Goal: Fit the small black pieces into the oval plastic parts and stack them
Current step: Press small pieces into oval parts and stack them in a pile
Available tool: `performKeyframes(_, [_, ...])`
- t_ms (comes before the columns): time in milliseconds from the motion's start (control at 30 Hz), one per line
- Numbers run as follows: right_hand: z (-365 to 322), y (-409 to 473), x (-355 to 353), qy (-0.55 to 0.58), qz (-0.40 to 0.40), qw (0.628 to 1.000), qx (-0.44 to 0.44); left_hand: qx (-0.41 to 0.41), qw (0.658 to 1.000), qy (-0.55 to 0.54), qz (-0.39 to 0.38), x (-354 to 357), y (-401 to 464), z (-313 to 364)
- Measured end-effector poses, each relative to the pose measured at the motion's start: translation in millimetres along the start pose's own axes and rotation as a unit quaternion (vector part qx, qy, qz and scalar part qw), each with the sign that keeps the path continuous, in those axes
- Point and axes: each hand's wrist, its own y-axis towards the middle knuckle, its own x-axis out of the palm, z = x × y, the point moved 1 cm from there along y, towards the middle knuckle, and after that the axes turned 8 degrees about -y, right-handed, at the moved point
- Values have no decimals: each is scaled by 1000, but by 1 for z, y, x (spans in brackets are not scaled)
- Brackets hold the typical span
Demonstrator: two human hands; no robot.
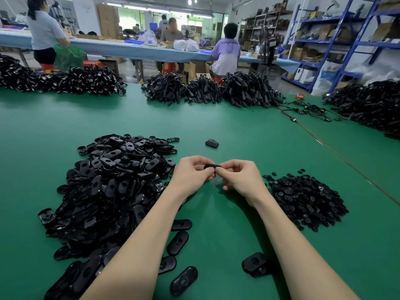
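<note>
Nearest the lens, both forearms reaching in over the green counter point(238, 131), loose oval shells point(184, 280) scattered between and beside them.

Largest: the big heap of oval parts point(104, 189) on the left, just beside the left wrist. Smaller: the flat pile of small black pieces point(307, 200) on the right, just beside the right hand. Smaller still: one oval part point(212, 166) held up between the two hands, above the bare strip of counter between the piles. Left hand point(190, 176) with its grip curled round one end of the part; right hand point(240, 176) pinching the other end with thumb and forefinger. A lone dark piece point(212, 143) lying farther off, well apart from both piles — possibly a finished one, not sure.

For a clean fit, probably: steady the shell with the left, hollow side up, line the small piece over the opening before pressing, then push flat with the right thumb rather than at an angle. Once seated, lay it with the same face up each time so the stack sits square.

Hard to make out: whether a small piece sits under the right fingertips — hidden by the fingers. Which face of the held part looks up, unclear. No stack plainly in view. Bottom-left shells cut off by the frame edge.
</note>
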Motion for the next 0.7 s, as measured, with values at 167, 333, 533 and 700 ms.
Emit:
performKeyframes(167, [1, 0, 1, -7, 4, 1000, -4, 1, 1000, 12, 1, 0, 0, -2])
performKeyframes(333, [3, 1, 2, 0, 0, 1000, -11, 3, 1000, 18, 1, 0, 1, -2])
performKeyframes(533, [5, 2, -5, 50, -41, 998, -11, -17, 998, -46, -25, -2, -1, 0])
performKeyframes(700, [5, 3, -4, 60, -44, 997, -13, -21, 998, -50, -23, -2, 0, 0])
